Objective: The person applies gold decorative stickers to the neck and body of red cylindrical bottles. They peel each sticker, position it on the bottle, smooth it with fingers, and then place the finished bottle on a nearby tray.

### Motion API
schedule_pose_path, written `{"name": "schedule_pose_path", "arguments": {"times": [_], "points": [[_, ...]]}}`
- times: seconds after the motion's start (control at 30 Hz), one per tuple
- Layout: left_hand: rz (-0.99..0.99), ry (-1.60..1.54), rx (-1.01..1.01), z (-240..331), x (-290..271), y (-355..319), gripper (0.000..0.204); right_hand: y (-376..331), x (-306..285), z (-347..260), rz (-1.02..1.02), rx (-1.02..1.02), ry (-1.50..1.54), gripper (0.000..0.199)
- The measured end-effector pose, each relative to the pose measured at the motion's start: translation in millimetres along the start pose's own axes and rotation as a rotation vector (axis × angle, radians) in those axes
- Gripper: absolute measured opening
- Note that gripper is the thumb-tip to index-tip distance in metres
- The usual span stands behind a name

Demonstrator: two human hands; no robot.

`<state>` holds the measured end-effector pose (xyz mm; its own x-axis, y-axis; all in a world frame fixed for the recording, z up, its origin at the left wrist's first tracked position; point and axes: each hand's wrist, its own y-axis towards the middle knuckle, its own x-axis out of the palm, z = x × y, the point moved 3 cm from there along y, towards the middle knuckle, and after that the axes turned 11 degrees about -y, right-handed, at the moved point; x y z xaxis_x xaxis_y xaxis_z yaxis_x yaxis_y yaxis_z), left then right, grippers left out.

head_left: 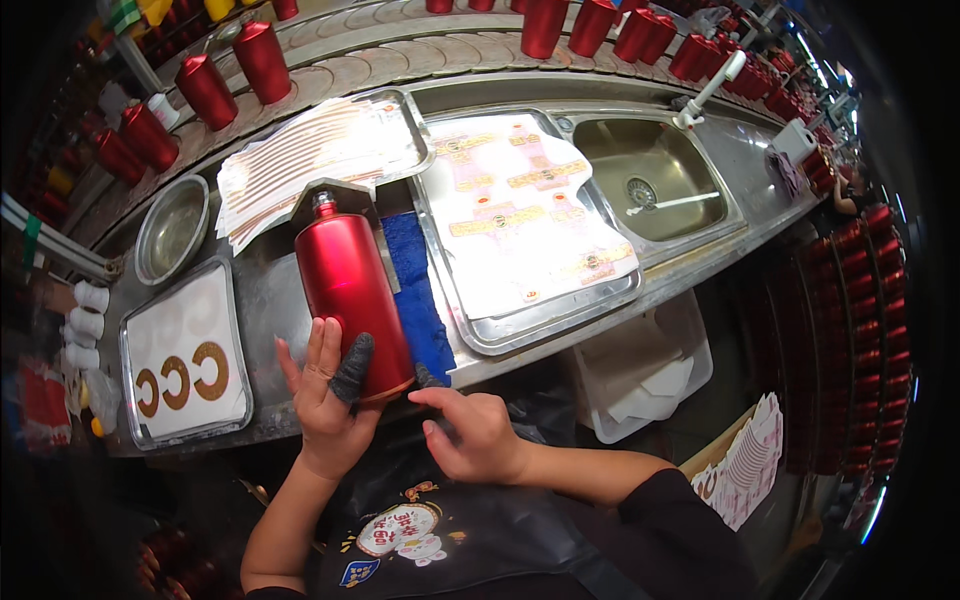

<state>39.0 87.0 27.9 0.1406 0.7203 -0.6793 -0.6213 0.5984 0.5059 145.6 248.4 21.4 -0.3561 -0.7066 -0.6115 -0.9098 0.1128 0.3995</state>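
Note:
A shiny red metal bottle (345, 270) lies tilted on the worktop, its silver neck against a dark metal holder (365, 194). My left hand (335, 405) grips the bottle's lower left side, fingers along its wall and a black-covered thumb pressed to it. By the bottom right edge of the bottle is my right hand (475, 438). Its index finger points toward the base, apart from the thumb, and another finger has a black cover. I see nothing held in it; whether a fingertip touches the bottle is unclear. A blue cloth (408, 262) lies beside the bottle.
Label sheets cover a metal tray (480, 335) on the right; striped strips (290, 150) fill another behind. A left tray (240, 400) holds gold C-shaped stickers (210, 372). Nearby are a metal bowl (172, 230), a sink (640, 180) and a conveyor (370, 62) carrying red bottles.

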Motion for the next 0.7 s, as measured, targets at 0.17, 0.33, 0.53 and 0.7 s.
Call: {"name": "schedule_pose_path", "arguments": {"times": [0.17, 0.33, 0.53, 0.7], "points": [[-0.132, 0.045, 0.070, 11, 2, 15, 0.051, 6, -4, -4, 0.059, -0.063, 0.008, 0.038], [-0.070, 0.011, 0.064, 11, 4, 17, 0.056, 18, -23, -2, 0.045, -0.338, 0.013, 0.045], [-0.013, -0.045, -0.039, 8, 4, 9, 0.053, 112, -119, 190, 0.383, 0.331, -0.324, 0.022], [-0.033, -0.024, -0.006, 8, 2, 8, 0.060, 105, -235, 389, 0.248, 1.060, -0.961, 0.048]]}}
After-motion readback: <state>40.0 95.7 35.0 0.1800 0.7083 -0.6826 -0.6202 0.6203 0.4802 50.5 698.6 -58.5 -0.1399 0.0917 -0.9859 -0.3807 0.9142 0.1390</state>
